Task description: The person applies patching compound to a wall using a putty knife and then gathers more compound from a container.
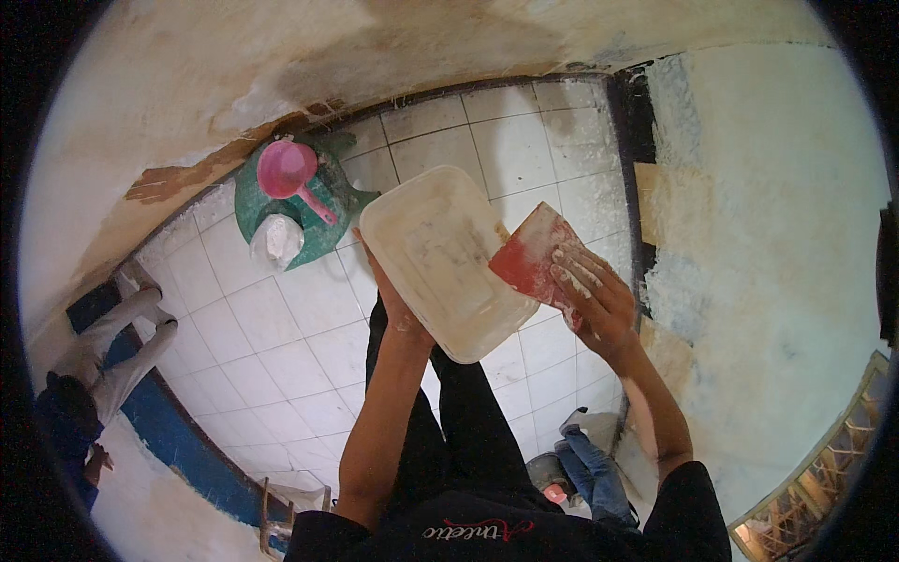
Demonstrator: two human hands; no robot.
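Note:
My left hand (395, 298) supports an off-white rectangular plastic tray (440, 239) with rounded corners from its left side; most of its fingers are hidden beneath it. Smears mark the tray's surface. In my right hand (599, 298) is a flat red putty scraper (534, 251), dusted with pale residue and held by the tray's right edge. White paste coats several of the right hand's fingers, which press flat along the scraper.
A pink dipper (287, 170) and a bag of white material (277, 241) rest on a green sheet (251, 211) by the patchy far wall (215, 122). One person (84, 393) is at the left; another person's jeans (590, 473) show behind me. A barred window (815, 482) is at lower right.

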